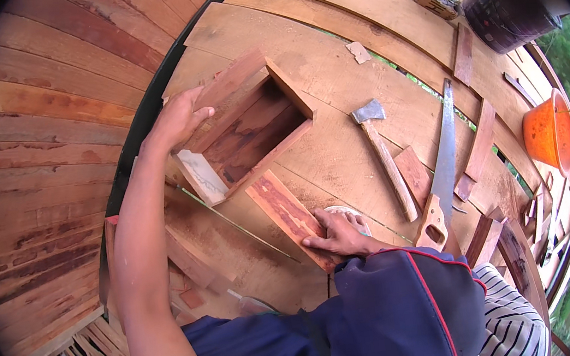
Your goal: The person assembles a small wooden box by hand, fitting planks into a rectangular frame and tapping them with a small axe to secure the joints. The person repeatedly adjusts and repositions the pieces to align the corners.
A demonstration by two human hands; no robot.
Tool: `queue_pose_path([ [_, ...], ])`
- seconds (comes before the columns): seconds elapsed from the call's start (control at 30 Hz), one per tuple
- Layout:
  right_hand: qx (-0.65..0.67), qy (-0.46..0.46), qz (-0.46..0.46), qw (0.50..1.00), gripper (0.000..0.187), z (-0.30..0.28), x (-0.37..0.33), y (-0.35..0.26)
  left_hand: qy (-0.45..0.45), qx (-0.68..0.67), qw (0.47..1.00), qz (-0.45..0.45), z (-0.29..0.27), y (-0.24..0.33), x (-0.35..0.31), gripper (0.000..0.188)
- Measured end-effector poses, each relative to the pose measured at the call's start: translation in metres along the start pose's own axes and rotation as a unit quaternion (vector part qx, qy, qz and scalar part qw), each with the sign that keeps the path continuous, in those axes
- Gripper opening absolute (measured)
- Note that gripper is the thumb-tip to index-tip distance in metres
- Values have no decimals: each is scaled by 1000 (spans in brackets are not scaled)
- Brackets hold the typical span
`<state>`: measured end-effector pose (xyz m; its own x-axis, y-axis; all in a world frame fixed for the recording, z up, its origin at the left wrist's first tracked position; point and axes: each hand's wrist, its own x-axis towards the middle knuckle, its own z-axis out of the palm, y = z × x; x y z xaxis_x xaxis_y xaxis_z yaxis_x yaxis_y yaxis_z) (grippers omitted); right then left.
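Head view, nearest first: what is the right hand (345,233) doing?

– Grasping a plank (281,207), thumb and fingers over its right edge. The plank's upper end is just beside the box (258,135); I can't tell whether they touch.

– And the left hand (185,119)?

– It clasps the box by its upper left corner. The box rests on the boards (340,164), its hollow facing the camera.

– How far along does it look?

– Partly built, I'd judge. The walls stand together as a box, but nothing covers the hollow, and the plank is a loose piece, not joined on. Whether the corners are nailed doesn't show.

– Farther off?

– A hatchet (382,155), then a saw (444,151), neither in hand. Beyond them are an orange bucket (543,134) and a dark bucket (502,5).
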<state>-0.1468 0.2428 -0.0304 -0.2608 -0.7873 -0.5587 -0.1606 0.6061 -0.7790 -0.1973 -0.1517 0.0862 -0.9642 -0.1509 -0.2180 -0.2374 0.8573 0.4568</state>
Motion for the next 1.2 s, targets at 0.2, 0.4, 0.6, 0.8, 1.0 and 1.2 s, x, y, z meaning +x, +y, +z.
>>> queue_pose_path([
  [0.2, -171, 20, -17, 985, 68, 9, 1, -3, -21, -14, 1000, -14, 0, 7, 5, 41],
  [0.4, -223, -6, -75, 972, 55, 6, -1, -14, -18, 10, 1000, 1, -3, 12, 4, 42],
  [0.6, -107, 279, -296, 907, 40, -28, 35, -27, -25, -10, 999, -38, -4, 13, 1, 47],
  [0.8, -165, 459, -276, 828, 54, -158, 121, -93, -30, -38, 999, -22, -5, 16, 3, 49],
  [1.0, -196, 363, -176, 894, 56, -187, 184, -95, -17, 29, 999, 22, -4, 9, 5, 44],
  [1.2, -166, 343, -185, 906, 58, -188, 186, -91, -42, -14, 999, 20, -1, 0, 3, 45],
])
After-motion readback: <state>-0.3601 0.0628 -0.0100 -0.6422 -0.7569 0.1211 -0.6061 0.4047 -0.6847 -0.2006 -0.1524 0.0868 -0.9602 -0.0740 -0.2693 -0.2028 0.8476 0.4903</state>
